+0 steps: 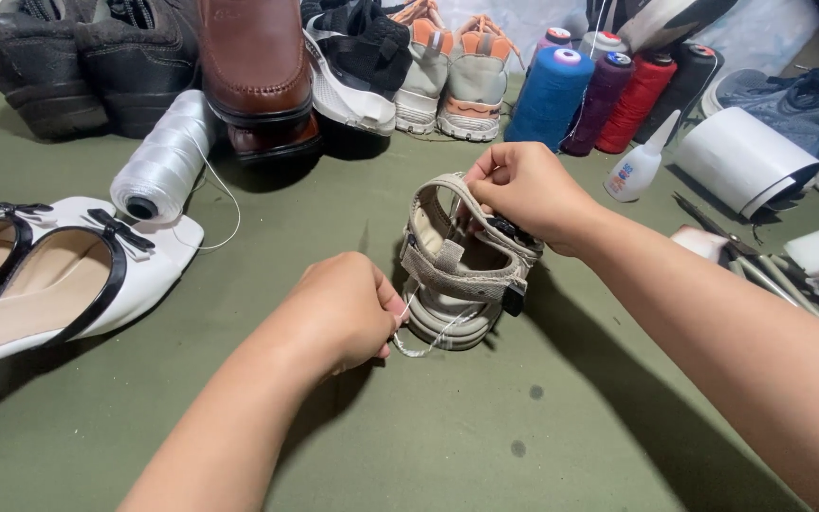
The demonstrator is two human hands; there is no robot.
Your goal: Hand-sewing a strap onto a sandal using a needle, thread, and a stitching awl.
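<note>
Two hands at a beige sandal on a green surface.
The right hand (526,190) is closed, pinching the sandal's (462,265) heel strap; the left hand (348,308) is fisted on a white thread (428,339) at the sole. The sandal stands mid-surface (485,436). Around it: white spool (165,156), white pumps (49,275), thread cones (599,95), glue bottle (639,163), and a row of shoes (258,66) behind.

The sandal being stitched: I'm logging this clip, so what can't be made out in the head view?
- Sandal: its heel strap is partly covered by the right hand.
- Left hand: its fingers curl under, hiding how they pinch the white thread; any needle is hidden or too small.
- White flats: cut off by the left edge.
- Tools at the right: blurred, partly behind the right forearm.
</note>
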